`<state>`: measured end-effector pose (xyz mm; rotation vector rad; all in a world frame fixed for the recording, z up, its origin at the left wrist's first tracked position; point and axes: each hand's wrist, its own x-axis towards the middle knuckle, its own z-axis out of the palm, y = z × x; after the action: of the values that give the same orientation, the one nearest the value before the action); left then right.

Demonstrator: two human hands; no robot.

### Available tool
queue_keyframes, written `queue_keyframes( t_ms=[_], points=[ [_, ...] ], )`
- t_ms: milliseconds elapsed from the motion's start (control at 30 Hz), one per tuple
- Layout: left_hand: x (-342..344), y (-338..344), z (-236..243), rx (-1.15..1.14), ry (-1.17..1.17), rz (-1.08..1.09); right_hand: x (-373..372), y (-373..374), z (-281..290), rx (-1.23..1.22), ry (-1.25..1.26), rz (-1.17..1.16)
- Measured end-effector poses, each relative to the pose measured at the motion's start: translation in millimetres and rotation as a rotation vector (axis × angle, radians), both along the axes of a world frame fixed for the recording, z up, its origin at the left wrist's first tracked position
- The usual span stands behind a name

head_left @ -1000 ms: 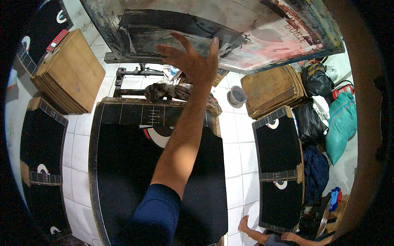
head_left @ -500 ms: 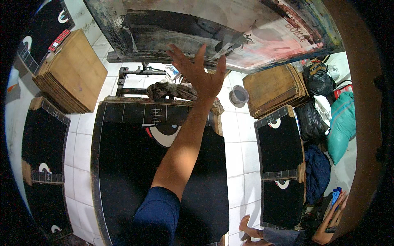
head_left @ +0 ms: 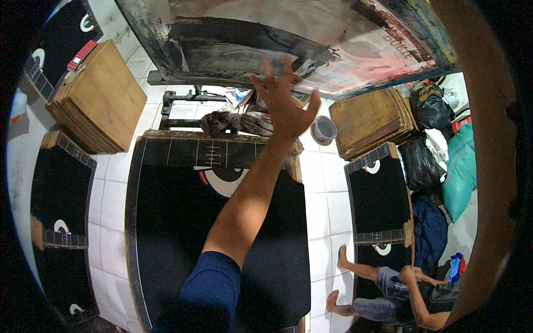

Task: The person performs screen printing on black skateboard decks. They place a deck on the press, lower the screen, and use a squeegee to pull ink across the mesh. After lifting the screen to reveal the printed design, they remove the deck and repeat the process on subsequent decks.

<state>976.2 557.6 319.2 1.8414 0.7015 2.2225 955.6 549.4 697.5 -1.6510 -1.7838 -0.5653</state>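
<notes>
My left hand [head_left: 291, 114] is raised, its fingers spread and slightly smeared by motion, holding nothing. It is just in front of the lower edge of a big tilted screen-printing frame [head_left: 239, 47], stained black, grey and pink. I cannot tell whether the fingertips touch the frame. Below my forearm lies a wide board with a black printed sheet [head_left: 166, 222], showing a white eye shape and a dark ruled strip along its far edge. My forearm covers part of the sheet. My right hand does not show.
Board stacks [head_left: 114, 100] stand at left, another stack [head_left: 369, 122] at right. Black printed sheets [head_left: 380, 205] line both sides. A small tub [head_left: 323, 130], a black bag [head_left: 433, 111] and a green sack [head_left: 459, 175] are at right. A seated person [head_left: 388, 294] is at lower right.
My left hand has moved right and slightly down, fingers still spread. The person at lower right has shifted, with both legs and arms now showing.
</notes>
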Motion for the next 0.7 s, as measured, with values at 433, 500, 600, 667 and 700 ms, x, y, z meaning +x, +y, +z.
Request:
queue_keyframes(
  t_ms=[433,500,600,667,700],
  points=[
    [-112,-208,-132,-0.351,0.202,-0.551,2,3,14,0.013,0.018,-0.015],
    [-159,-217,-132,-0.490,0.272,-0.451,5,2,17,0.020,0.023,-0.026],
    [-232,-200,-103,-0.511,0.398,-0.292,9,-5,14,0.046,0.023,-0.032],
    [-276,-174,-65,-0.369,0.412,-0.145,12,-18,0,0.043,0.133,0.044],
    [-295,-163,-44,-0.290,0.375,-0.087,7,-37,-10,0.051,0.197,0.112]
  ],
)
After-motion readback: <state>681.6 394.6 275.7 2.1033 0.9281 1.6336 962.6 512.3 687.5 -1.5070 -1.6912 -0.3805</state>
